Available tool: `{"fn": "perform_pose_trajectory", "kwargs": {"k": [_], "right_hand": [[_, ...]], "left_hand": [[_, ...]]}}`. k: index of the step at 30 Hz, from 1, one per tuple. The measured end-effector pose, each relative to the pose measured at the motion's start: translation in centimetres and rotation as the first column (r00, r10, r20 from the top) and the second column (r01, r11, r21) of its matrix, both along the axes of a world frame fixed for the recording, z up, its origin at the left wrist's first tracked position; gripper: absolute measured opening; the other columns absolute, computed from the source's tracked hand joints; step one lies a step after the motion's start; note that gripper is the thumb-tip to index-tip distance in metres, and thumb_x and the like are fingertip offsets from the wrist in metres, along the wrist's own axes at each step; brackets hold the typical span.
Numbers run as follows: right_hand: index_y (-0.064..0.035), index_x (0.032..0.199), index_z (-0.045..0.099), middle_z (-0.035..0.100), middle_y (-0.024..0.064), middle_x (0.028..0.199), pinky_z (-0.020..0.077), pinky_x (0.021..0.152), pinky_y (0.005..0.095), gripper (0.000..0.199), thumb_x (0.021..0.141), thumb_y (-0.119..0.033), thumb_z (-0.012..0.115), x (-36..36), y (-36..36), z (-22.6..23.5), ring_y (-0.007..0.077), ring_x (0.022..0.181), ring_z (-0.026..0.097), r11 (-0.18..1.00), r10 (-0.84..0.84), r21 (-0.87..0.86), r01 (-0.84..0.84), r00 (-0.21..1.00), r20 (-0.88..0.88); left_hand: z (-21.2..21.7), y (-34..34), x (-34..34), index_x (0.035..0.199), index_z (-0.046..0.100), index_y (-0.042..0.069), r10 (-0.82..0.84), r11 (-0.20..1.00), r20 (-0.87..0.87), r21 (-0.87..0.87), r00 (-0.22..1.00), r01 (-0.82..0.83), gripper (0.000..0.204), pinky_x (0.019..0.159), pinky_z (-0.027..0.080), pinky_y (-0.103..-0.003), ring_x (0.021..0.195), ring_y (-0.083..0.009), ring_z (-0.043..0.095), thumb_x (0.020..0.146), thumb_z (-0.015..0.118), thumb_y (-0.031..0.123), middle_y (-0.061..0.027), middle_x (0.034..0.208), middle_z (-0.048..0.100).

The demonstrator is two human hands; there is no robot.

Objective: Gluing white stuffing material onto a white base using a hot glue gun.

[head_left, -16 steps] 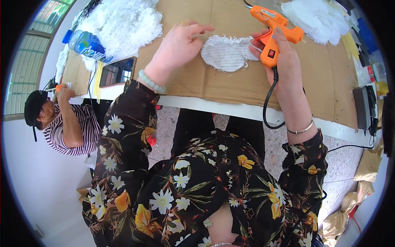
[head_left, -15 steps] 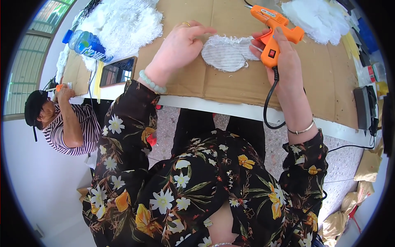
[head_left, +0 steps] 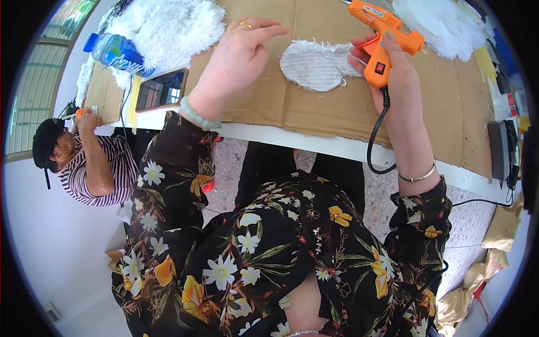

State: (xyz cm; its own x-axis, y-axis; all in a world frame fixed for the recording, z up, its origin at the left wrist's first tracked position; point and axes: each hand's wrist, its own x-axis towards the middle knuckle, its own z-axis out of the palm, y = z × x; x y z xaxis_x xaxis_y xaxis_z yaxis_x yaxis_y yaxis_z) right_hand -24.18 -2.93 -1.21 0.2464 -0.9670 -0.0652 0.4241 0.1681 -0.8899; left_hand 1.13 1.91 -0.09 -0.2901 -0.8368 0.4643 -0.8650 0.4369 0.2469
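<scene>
Right grip (head_left: pixel 405 84): wrapped round the handle of the orange glue gun (head_left: pixel 384 23); your fingers sit by the trigger, can't tell if it's squeezed.
Left grip (head_left: pixel 238 62): nothing seen in it; index stretched out, other fingers curled. Undersides hidden, so can't tell if it's loose or closed.
White pad (head_left: pixel 311 64): lying on the cardboard (head_left: pixel 438 109) between your two grips, frayed round the rim, ribbed face up. Its right end runs up to your right fingertips; contact not clear.
Nozzle: aimed up and left, past the pad, near the top of view. No glue bead I can make out.
Glue-gun step: looks like a pause with the gun ready, pad laid out, glue not going on right now.
Pad, next move: I'd say it calls for turning the nozzle down to the pad and your left fingers pinning its edge, clear of the hot tip.
Cord (head_left: pixel 372 137): loops from the handle over the front edge of the bench (head_left: pixel 337 146); give it slack so it doesn't tug your aim.
White fluff (head_left: pixel 168 28): heaped beyond your left grip; a second heap (head_left: pixel 443 25) lies past the gun, so watch loose strands near the tip.
</scene>
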Motion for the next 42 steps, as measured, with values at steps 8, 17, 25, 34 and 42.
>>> {"fn": "perform_pose_trajectory", "kwargs": {"k": [8, 17, 25, 34, 42], "right_hand": [[0.0034, 0.116, 0.053, 0.063, 0.0169, 0.108, 0.0533, 0.092, 0.0376, 0.035, 0.103, -0.029, 0.046, -0.1, 0.1, 0.0, 0.0224, 0.1, 0.061, 1.0, 0.022, 0.003, -0.022, 1.0, 0.009], [0.0041, 0.113, 0.056, 0.067, 0.0144, 0.102, 0.0547, 0.084, 0.0291, 0.037, 0.101, -0.03, 0.048, 0.0, 0.1, 0.0, 0.0188, 0.092, 0.066, 1.0, 0.008, 0.002, -0.008, 1.0, -0.001], [0.003, 0.114, 0.054, 0.064, 0.0166, 0.106, 0.0539, 0.09, 0.0368, 0.034, 0.103, -0.029, 0.048, -0.1, -0.1, 0.1, 0.0224, 0.098, 0.062, 0.999, 0.033, 0.008, -0.033, 0.999, -0.021], [0.0027, 0.113, 0.054, 0.063, 0.0166, 0.104, 0.0544, 0.09, 0.0376, 0.033, 0.102, -0.028, 0.05, -0.1, 0.0, 0.2, 0.0234, 0.098, 0.063, 0.999, 0.021, 0.032, -0.021, 1.0, 0.008], [0.0031, 0.107, 0.059, 0.067, 0.0135, 0.099, 0.0544, 0.083, 0.0294, 0.036, 0.102, -0.031, 0.048, 0.2, 0.0, 0.2, 0.0178, 0.09, 0.066, 1.0, -0.006, 0.025, 0.006, 1.0, -0.014]], "left_hand": [[-1.8, 2.9, -0.7, 0.116, 0.064, 0.004, 0.059, 0.993, 0.102, 0.096, 0.993, -0.069, 0.045, 0.109, 0.037, -0.044, 0.129, -0.0376, 0.048, 0.077, 0.045, -0.008, -0.0114, 0.127, 0.061], [-1.1, 3.5, -2.0, 0.115, 0.065, 0.009, 0.055, 0.995, 0.212, 0.067, 0.976, -0.071, 0.048, 0.108, 0.035, -0.048, 0.134, -0.0375, 0.042, 0.074, 0.047, -0.009, -0.0081, 0.131, 0.059], [-0.4, 2.7, -1.0, 0.112, 0.066, 0.008, -0.005, 0.995, 0.066, 0.095, 0.998, -0.002, 0.046, 0.11, 0.036, -0.047, 0.135, -0.0389, 0.041, 0.076, 0.044, -0.01, -0.0099, 0.132, 0.059], [-1.3, 2.5, -1.2, 0.115, 0.067, 0.013, 0.018, 1.0, 0.223, 0.006, 0.975, -0.02, 0.045, 0.108, 0.036, -0.051, 0.133, -0.0367, 0.044, 0.079, 0.051, -0.005, -0.0082, 0.132, 0.059], [-0.6, 2.0, -0.8, 0.119, 0.067, 0.015, -0.042, 0.998, 0.12, 0.045, 0.992, 0.037, 0.051, 0.11, 0.034, -0.048, 0.137, -0.0377, 0.04, 0.078, 0.049, -0.009, -0.0066, 0.138, 0.057]]}}
